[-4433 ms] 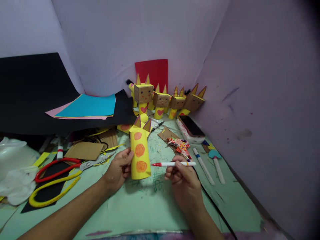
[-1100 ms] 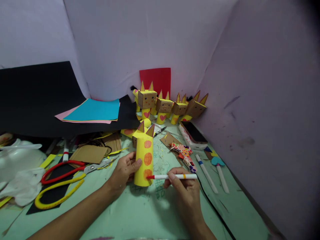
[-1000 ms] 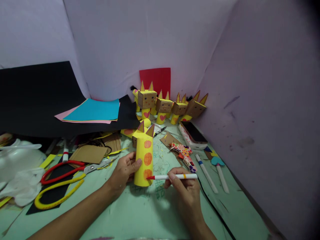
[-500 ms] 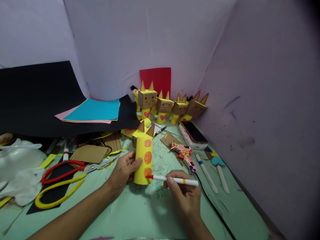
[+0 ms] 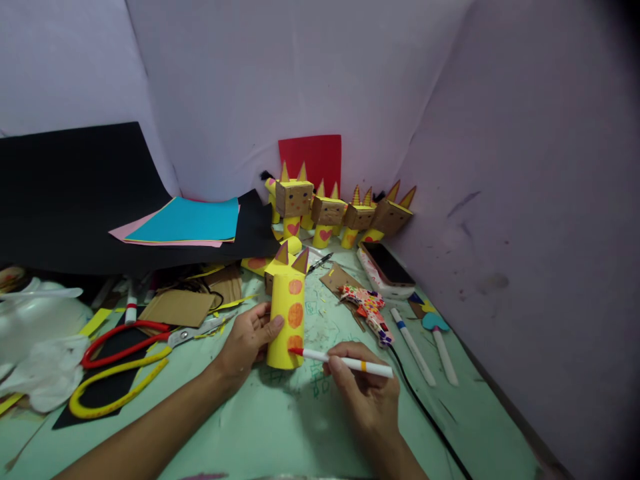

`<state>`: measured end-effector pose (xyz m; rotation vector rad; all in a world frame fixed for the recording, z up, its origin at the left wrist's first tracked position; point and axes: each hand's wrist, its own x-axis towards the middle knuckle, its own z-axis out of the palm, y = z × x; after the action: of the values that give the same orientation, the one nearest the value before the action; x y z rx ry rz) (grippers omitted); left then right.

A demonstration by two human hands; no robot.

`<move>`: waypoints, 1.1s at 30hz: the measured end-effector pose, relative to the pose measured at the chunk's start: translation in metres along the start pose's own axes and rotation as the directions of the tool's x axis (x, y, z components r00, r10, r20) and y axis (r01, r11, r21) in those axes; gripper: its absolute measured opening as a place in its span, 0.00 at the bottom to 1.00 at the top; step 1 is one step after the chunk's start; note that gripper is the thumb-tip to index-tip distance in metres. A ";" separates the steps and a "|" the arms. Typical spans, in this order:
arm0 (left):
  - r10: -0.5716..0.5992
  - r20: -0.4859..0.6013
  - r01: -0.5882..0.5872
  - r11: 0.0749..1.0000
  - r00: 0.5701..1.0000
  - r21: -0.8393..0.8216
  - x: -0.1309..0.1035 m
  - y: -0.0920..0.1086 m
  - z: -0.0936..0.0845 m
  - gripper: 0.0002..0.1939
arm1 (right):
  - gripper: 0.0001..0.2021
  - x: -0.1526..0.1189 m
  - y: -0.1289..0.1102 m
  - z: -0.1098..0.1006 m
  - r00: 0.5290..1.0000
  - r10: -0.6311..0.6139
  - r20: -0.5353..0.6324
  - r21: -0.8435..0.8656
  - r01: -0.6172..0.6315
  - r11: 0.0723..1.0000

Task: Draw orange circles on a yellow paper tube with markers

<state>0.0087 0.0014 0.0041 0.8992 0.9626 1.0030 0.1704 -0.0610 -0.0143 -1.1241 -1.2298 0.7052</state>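
Note:
My left hand (image 5: 249,340) is closed around the side of a yellow paper tube figure (image 5: 281,317), which stands upright on the green table. Three orange spots run down the tube, and two pointed ears rise from its box-shaped head, mostly hidden behind the tube. In my right hand (image 5: 367,387) is a white marker (image 5: 345,361) with a red tip and an orange band. The marker's tip touches the lowest orange spot (image 5: 295,344), near the tube's bottom edge.
Scissors (image 5: 170,340) with red and yellow handles lie left, near cardboard pieces (image 5: 177,307). Several finished-looking box-headed figures (image 5: 295,199) stand at the back by red paper (image 5: 320,157). A phone (image 5: 389,262), a patterned glue gun (image 5: 367,308), its cord and a marker (image 5: 413,348) are right.
The marker and my right hand have shifted slightly left and the tip has moved across the lowest spot. My left hand keeps its hold on the tube.

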 end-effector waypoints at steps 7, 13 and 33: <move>-0.024 0.009 0.024 1.000 1.000 0.008 0.002 -0.003 -0.004 0.23 | 0.10 0.002 0.004 -0.004 0.997 0.053 -0.054 0.032 -0.051 0.998; -0.018 0.019 0.018 1.000 1.000 -0.017 0.008 -0.009 -0.011 0.17 | 0.11 0.009 0.012 -0.009 0.993 0.057 -0.108 0.193 -0.036 0.980; -0.019 -0.011 0.018 0.999 1.000 -0.033 0.008 -0.009 -0.009 0.19 | 0.11 0.008 0.010 -0.008 0.994 0.105 -0.005 0.155 -0.103 0.983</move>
<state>0.0043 0.0081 -0.0092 0.8567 0.9595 1.0064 0.1819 -0.0523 -0.0203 -1.0681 -1.0916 0.8562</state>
